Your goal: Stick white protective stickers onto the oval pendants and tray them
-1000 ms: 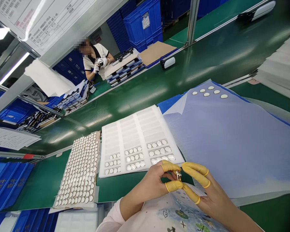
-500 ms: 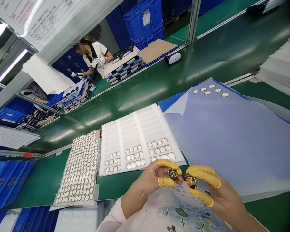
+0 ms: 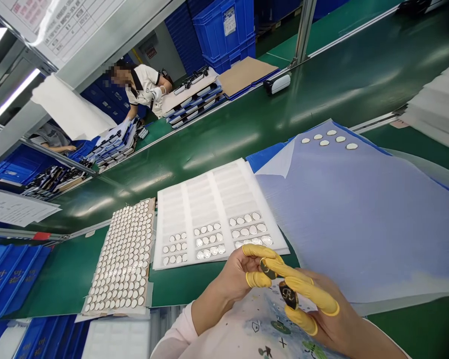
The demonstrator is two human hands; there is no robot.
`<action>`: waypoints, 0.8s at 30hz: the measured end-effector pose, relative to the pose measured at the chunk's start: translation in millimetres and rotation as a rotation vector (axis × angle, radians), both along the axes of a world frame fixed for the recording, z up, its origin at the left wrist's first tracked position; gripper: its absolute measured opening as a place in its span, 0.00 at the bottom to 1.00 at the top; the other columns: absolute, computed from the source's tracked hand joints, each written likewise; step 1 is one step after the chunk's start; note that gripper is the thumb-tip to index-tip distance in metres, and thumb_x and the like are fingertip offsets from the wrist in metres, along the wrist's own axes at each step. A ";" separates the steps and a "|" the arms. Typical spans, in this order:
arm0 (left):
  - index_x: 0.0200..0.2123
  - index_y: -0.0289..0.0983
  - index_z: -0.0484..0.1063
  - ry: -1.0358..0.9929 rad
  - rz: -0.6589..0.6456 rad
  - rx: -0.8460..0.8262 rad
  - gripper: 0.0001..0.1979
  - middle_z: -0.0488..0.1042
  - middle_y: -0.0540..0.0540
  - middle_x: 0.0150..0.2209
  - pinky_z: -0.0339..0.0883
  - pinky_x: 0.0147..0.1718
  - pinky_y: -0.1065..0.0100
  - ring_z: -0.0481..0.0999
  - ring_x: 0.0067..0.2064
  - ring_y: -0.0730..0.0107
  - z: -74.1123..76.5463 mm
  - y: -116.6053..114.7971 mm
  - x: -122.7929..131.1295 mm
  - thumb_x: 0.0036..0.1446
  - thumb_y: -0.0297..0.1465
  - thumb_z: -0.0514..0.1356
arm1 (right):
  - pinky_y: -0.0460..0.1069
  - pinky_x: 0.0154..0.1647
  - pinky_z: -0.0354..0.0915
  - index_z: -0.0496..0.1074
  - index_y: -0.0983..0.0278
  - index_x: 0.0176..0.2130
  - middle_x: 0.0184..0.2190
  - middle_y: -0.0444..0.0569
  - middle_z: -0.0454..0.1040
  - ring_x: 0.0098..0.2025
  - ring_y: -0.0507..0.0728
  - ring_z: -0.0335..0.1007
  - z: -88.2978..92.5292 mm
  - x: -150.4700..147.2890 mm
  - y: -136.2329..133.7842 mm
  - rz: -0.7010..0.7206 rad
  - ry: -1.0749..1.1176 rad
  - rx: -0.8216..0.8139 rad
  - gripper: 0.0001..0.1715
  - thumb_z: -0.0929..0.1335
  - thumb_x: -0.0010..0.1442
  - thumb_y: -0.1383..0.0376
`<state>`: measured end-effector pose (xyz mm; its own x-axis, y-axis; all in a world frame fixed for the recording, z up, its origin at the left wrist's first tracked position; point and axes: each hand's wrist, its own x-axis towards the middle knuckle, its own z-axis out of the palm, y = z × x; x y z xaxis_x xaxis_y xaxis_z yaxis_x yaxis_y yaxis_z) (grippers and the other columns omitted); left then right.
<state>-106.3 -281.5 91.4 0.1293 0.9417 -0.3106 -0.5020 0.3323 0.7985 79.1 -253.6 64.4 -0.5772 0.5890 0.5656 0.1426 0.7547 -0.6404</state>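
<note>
The left hand [image 3: 237, 273] pinches a small gold disc [image 3: 267, 268] in a narrow grip, with thumb and forefinger pressed on its rim. The right hand [image 3: 322, 319] holds a dark glossy badge [image 3: 288, 295] with a pointed lower end and gold lettering, narrowly gripped between its fingers [image 3: 310, 295], which wear smooth yellow rubber cots. One of those capped fingers reaches across, just beside the gold disc. Below the hands lies a printed cloth [image 3: 269, 334], and a pale pink sleeve [image 3: 175, 331] covers the left wrist. Ahead, a white foam sheet [image 3: 205, 199] with shallow rectangular recesses carries rows of round silver discs [image 3: 247, 229]. To its left, a brown card tray [image 3: 123, 259] is packed with similar discs. To its right, a smooth lilac plastic sheet [image 3: 359, 224] holds 6 discs [image 3: 331, 139]. All of this rests on a glossy green belt [image 3: 247, 144]. Beyond it, a co-worker [image 3: 142, 87] in white gloves stands near stacked blue crates [image 3: 224, 35].
</note>
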 end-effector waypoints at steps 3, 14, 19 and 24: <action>0.36 0.38 0.77 -0.025 0.033 0.043 0.29 0.77 0.47 0.35 0.70 0.38 0.65 0.77 0.36 0.68 -2.4 0.9 0.1 0.29 0.42 0.80 | 0.50 0.18 0.62 0.60 0.54 0.40 0.21 0.40 0.69 0.18 0.54 0.61 13.1 -4.0 4.3 0.074 0.029 0.046 0.03 0.62 0.70 0.62; 0.35 0.35 0.77 0.010 0.003 0.081 0.30 0.78 0.46 0.33 0.71 0.33 0.65 0.76 0.33 0.68 -11.1 1.2 -6.9 0.28 0.44 0.80 | 0.49 0.19 0.54 0.58 0.57 0.36 0.21 0.39 0.61 0.19 0.52 0.53 17.7 -15.5 3.3 0.077 0.039 0.028 0.08 0.61 0.69 0.64; 0.34 0.35 0.77 0.003 0.034 0.101 0.30 0.78 0.46 0.33 0.72 0.34 0.64 0.76 0.34 0.67 -17.9 -1.2 -8.4 0.28 0.45 0.79 | 0.49 0.19 0.56 0.60 0.57 0.38 0.21 0.40 0.63 0.19 0.53 0.56 25.6 -21.8 5.3 0.122 0.052 0.026 0.07 0.60 0.71 0.61; 0.36 0.39 0.79 -0.102 0.138 0.197 0.27 0.78 0.48 0.33 0.71 0.30 0.68 0.77 0.30 0.70 -24.7 -2.1 -14.3 0.32 0.42 0.79 | 0.51 0.30 0.70 0.68 0.56 0.48 0.27 0.46 0.71 0.28 0.59 0.73 -5.0 2.7 -7.2 0.164 0.123 -0.077 0.10 0.63 0.67 0.58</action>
